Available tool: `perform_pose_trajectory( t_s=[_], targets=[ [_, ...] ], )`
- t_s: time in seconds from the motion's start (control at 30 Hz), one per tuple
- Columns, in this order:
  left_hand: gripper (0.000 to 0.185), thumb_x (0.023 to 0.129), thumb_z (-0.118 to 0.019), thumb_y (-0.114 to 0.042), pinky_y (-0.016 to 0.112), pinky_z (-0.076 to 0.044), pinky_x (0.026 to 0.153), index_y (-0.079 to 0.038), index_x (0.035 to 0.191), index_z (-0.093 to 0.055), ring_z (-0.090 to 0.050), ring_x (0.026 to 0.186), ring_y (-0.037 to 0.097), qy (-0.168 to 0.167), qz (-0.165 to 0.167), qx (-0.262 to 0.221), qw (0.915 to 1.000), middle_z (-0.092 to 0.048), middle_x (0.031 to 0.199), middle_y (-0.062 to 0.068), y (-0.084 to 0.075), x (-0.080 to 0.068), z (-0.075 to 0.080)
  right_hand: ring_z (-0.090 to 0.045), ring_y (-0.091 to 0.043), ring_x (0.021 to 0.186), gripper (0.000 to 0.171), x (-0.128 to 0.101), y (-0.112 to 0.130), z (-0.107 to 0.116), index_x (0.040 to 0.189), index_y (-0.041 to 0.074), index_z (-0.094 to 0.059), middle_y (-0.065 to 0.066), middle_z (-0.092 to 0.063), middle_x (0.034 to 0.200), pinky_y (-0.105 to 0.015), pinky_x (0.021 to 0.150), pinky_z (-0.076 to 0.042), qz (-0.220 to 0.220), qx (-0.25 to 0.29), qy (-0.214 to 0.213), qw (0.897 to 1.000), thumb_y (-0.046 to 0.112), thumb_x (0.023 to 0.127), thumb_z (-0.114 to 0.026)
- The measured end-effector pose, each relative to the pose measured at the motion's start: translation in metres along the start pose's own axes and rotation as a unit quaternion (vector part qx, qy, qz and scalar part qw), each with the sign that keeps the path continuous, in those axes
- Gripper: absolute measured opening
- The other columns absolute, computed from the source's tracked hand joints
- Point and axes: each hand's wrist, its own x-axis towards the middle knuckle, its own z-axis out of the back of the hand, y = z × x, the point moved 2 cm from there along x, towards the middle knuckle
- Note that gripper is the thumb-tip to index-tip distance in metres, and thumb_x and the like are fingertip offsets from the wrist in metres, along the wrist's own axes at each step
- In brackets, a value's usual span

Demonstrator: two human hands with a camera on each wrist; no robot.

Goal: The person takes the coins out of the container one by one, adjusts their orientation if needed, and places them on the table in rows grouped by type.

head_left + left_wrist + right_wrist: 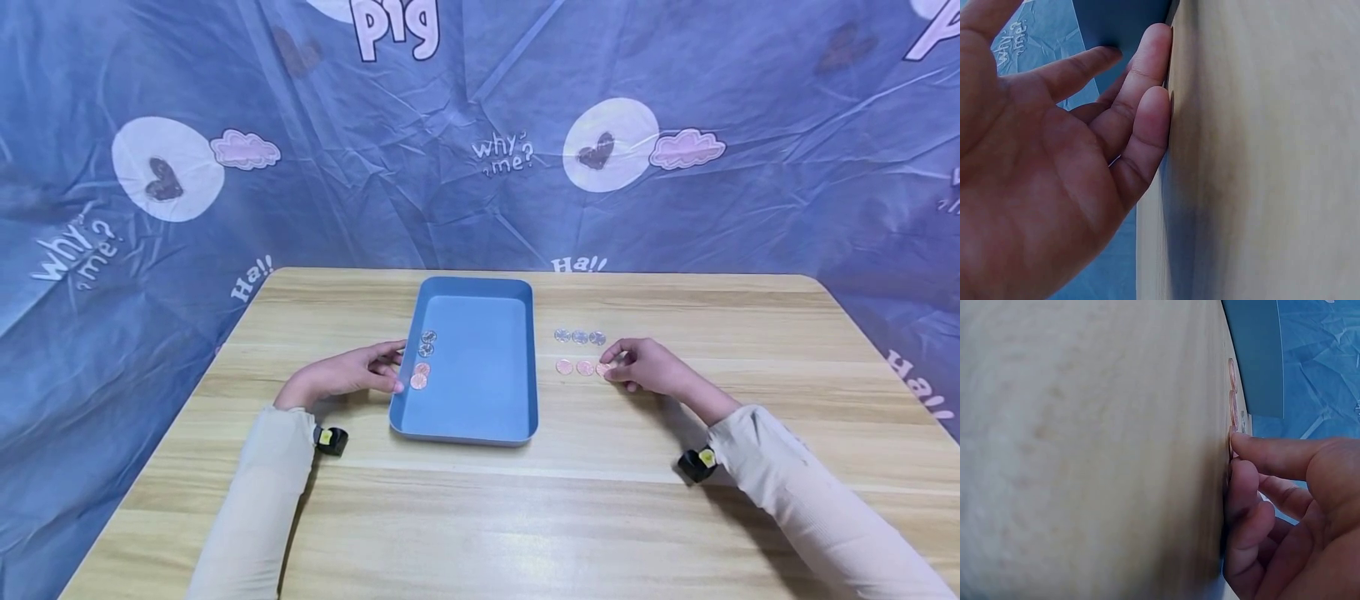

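My right hand [643, 365] pinches the edge of the rightmost coin in a row of copper-coloured coins, with thumb and finger at the tabletop. That copper coin [1231, 445] is partly covered by the fingertips. To its left lie two more copper coins [585, 367]. Behind them runs a row of three silver-coloured coins [580, 337]. My left hand [358, 368] is at the left side of a blue tray [480, 358], its thumb tip at the rim and a finger against the outer wall. Its other fingertips [1152, 115] rest on the table.
Inside the tray, along its left wall, are two silver coins [427, 343] and two overlapping copper coins [420, 376]. The wooden table [465, 525] ends at a blue printed cloth [420, 200] hanging behind it and at the sides.
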Motion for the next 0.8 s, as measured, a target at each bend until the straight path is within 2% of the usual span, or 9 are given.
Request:
perform_pose_trajectory(
  t_s=[0.33,0.47,0.67,0.8],
  targets=[
    [0.089,0.089,-0.069,-0.022,0.047,-0.033,0.112,-0.003,0.155,-0.012,-0.05,0.12,0.027,-0.002,0.002,0.011,0.9999,-0.035,0.145,0.024,-0.001,-0.001,0.0,-0.052,-0.013,0.062,0.028,0.001,-0.002,-0.001,0.112,-0.004,-0.06,0.0,-0.05,0.072,-0.022,0.054,-0.046,0.005,0.01,0.002,1.0,0.009,0.088,-0.066],
    [0.089,0.09,-0.069,-0.023,0.048,-0.033,0.112,-0.004,0.155,-0.011,-0.051,0.12,0.027,-0.001,0.002,0.014,0.9999,-0.035,0.145,0.024,-0.001,-0.001,0.0,-0.054,-0.012,0.063,0.036,-0.003,0.0,0.003,0.119,-0.004,-0.057,0.0,-0.054,0.073,-0.022,0.052,-0.044,-0.001,0.026,0.02,0.999,0.014,0.089,-0.067],
    [0.089,0.089,-0.069,-0.022,0.049,-0.032,0.112,-0.003,0.155,-0.011,-0.051,0.119,0.027,-0.002,0.0,0.01,0.9999,-0.035,0.145,0.024,-0.001,-0.001,-0.001,-0.059,-0.01,0.066,0.05,-0.011,0.007,0.024,0.132,-0.003,-0.048,-0.001,-0.068,0.083,-0.022,0.052,-0.042,-0.004,0.076,0.05,0.996,0.022,0.092,-0.064],
    [0.089,0.09,-0.069,-0.022,0.049,-0.032,0.112,-0.003,0.155,-0.011,-0.051,0.119,0.027,-0.002,0.001,0.012,0.9999,-0.035,0.145,0.024,-0.001,-0.001,0.0,-0.06,-0.008,0.068,0.052,-0.016,0.014,0.035,0.138,-0.005,-0.041,-0.001,-0.07,0.093,-0.021,0.055,-0.044,0.01,0.126,0.052,0.991,0.02,0.096,-0.058]
  ],
)
